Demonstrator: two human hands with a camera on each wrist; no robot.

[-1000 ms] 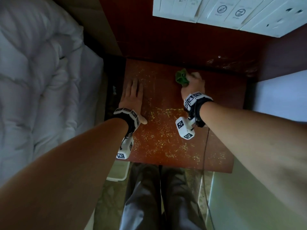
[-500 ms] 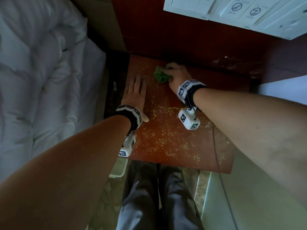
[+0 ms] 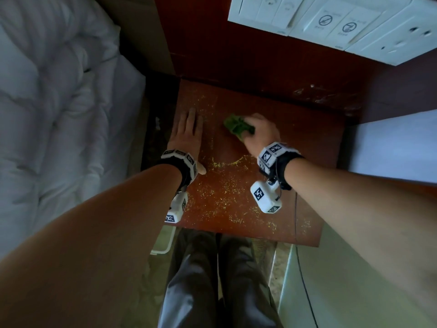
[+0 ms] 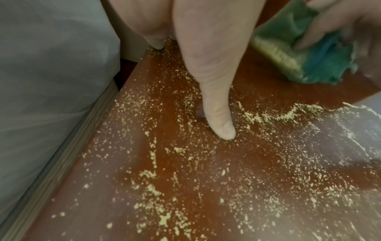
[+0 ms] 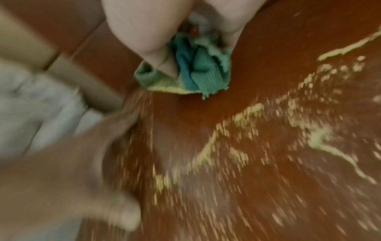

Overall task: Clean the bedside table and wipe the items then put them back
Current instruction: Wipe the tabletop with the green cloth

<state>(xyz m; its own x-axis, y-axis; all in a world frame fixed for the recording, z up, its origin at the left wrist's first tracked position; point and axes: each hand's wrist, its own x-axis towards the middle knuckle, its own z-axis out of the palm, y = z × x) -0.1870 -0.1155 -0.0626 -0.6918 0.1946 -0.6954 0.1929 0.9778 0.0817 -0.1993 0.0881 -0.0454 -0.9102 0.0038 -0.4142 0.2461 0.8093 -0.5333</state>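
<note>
The reddish wooden bedside table is strewn with yellow crumbs, seen close in the left wrist view and blurred in the right wrist view. My right hand grips a bunched green cloth and presses it on the tabletop near the middle. The cloth is wadded under the fingers, and its edge carries crumbs. My left hand lies flat on the table's left part, fingers straight, thumb spread out on the surface.
A white quilted bed runs along the left of the table. A white switch and socket panel is on the dark wood wall behind. A white surface borders the right. A thin cable crosses the front right corner. My legs stand below.
My right hand has drawn the green cloth from the back edge toward the middle of the table, after sweeping left. The left hand has stayed flat in place.
</note>
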